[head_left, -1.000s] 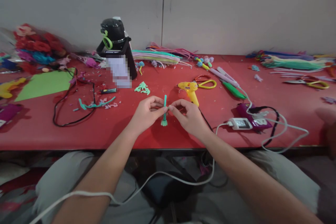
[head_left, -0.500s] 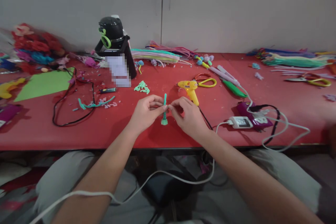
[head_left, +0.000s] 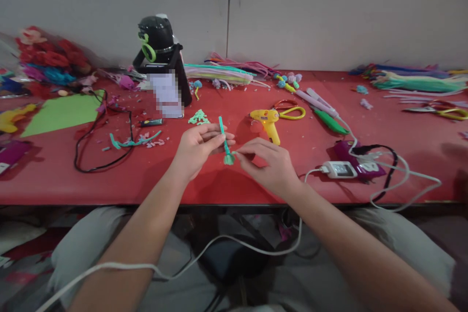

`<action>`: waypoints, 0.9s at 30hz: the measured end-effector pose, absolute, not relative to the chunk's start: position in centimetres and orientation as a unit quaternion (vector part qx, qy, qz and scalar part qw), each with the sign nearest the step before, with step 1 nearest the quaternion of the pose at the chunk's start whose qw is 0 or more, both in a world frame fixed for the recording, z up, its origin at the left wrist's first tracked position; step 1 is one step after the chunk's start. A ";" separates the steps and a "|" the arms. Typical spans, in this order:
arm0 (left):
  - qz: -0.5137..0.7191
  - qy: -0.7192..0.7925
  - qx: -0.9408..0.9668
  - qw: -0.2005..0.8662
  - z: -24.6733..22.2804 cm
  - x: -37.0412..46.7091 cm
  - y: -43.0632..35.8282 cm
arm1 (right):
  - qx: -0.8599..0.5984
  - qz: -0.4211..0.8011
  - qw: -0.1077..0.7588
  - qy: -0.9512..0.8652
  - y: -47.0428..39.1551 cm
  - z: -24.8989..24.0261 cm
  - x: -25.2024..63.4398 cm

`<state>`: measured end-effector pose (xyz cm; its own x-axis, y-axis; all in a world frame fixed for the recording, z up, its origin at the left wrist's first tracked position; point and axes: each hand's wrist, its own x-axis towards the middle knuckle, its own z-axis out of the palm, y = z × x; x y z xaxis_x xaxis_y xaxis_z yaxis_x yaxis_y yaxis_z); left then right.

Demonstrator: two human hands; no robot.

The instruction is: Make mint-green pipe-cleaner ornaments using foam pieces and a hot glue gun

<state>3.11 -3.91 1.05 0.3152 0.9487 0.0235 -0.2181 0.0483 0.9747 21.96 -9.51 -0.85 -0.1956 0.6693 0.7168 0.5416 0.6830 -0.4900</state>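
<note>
My left hand [head_left: 193, 150] is closed on a green pipe-cleaner stem [head_left: 221, 126], held between thumb and fingers. The stem leans, its top toward the left, and a pale green tufted end [head_left: 229, 159] hangs at the bottom. My right hand [head_left: 272, 162] is closed in a pinch right beside that tuft. A tiny pale bit shows at its fingertips, too small to name. Just beyond my left hand lies a pile of short pale green pieces [head_left: 199, 117]. A yellow glue gun [head_left: 268, 119] lies beyond my right hand.
Scissors with yellow and red handles [head_left: 292, 112] lie behind the glue gun. A black bottle [head_left: 157, 39] stands at the back left, a phone against it. Bundled pipe cleaners [head_left: 417, 83] lie back right. A white cable [head_left: 219, 238] crosses my lap.
The stem has tilted, its top going left. My right hand has shifted from the stem's middle down to the tuft. My left fingers have spread a little behind the stem.
</note>
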 end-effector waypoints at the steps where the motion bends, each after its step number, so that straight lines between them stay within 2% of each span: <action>1: 0.462 0.358 0.510 0.631 1.0 3.2 -3.9 | -0.389 0.058 0.497 -0.774 -9.5 -0.8 21.9; 15: 0.463 0.377 0.501 0.626 1.1 3.3 -4.0 | -0.368 -0.020 0.428 -0.825 -9.7 -0.9 22.1; 21: 0.468 0.407 0.490 0.613 1.1 3.6 -4.1 | -0.397 0.007 0.368 -0.841 -9.8 -0.7 22.2; 27: 0.470 0.411 0.487 0.611 0.9 3.7 -4.1 | -0.410 0.042 0.356 -0.838 -9.8 -0.9 22.1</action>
